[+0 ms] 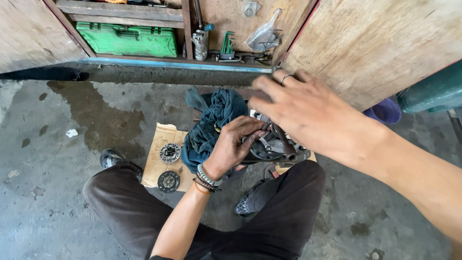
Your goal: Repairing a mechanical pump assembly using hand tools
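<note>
My left hand, with bead bracelets at the wrist, is low in the middle, its fingertips pinched on the top end of a dark metal rod tool. The rod leans over a round dark metal assembly that sits on the floor between my knees. A crumpled teal rag lies against the back of that hand. My right hand, a ring on one finger, is raised and blurred in front of the wooden cabinet door. Its fingers stretch left; whether it holds anything is unclear.
Two round toothed metal parts lie on a cardboard sheet on the stained concrete floor. The open cabinet holds a green tool case, a set of green hex keys and a plastic bag. A purple bucket stands right.
</note>
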